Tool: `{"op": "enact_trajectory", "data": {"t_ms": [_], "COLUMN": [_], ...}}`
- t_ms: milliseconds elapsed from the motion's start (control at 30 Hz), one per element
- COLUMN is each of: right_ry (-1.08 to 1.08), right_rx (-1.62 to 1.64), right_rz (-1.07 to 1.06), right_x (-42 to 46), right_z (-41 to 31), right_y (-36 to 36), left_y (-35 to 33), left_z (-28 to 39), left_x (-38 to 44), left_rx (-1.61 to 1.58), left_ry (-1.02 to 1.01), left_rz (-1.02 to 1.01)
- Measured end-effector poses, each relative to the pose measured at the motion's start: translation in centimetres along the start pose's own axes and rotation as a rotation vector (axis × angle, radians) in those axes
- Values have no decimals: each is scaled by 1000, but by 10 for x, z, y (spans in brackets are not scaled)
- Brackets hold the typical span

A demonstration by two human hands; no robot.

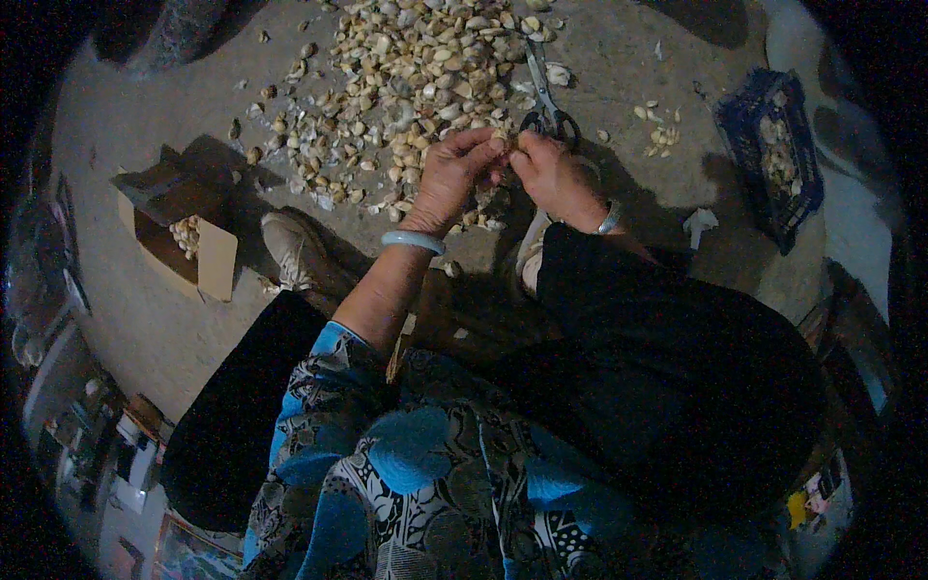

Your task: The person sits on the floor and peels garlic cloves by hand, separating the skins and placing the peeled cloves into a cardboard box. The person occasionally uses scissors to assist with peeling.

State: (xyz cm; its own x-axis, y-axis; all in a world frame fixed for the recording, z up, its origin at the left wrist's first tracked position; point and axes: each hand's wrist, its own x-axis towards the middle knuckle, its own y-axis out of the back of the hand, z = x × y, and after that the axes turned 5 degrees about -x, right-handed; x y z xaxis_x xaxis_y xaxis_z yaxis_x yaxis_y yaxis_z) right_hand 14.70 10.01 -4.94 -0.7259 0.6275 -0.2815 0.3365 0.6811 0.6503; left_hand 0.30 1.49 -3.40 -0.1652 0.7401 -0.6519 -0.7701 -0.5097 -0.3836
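My left hand (446, 177) pinches a small pale garlic clove (498, 135) between thumb and fingertips. Close beside it, my right hand (554, 177) has its thumb and fingers curled in toward the clove; whether it grips anything is too small to tell. Just beyond the right hand, a pair of scissors (541, 83) with dark handles points away from me. Past both hands spreads a large heap of unpeeled garlic cloves (428, 65) on the concrete floor (239, 326), with loose skins among them.
An opened cardboard box (217, 259) to the left holds some cloves. A few peeled cloves (661, 138) lie on the right. Beyond them stands a dark blue plastic crate (732, 119) with garlic inside. My shoe (290, 243) is between the box and the heap.
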Motion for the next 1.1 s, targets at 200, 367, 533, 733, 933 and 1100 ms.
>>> {"op": "enact_trajectory", "data": {"t_ms": [200,367,533,733,933,1100], "right_ry": [4,-38,-213,94,61,173], "right_rx": [377,620,645,294,351,143], "right_rz": [-508,-611,-456,-337,-133,-27], "right_x": [1,-9,-4,9,1,1], "right_z": [-9,-12,-10,-15,-10,-18], "right_y": [15,5,31,37,23,25], "left_y": [19,24,25,19,20,25], "left_z": [-21,-20,-7,-5,-1,-12], "left_x": [4,3,-2,-6,0,8], "left_rx": [-265,-399,-540,-516,-462,-341], "left_ry": [148,209,295,330,310,208], "left_rz": [41,-63,-4,-115,-195,-254]}}
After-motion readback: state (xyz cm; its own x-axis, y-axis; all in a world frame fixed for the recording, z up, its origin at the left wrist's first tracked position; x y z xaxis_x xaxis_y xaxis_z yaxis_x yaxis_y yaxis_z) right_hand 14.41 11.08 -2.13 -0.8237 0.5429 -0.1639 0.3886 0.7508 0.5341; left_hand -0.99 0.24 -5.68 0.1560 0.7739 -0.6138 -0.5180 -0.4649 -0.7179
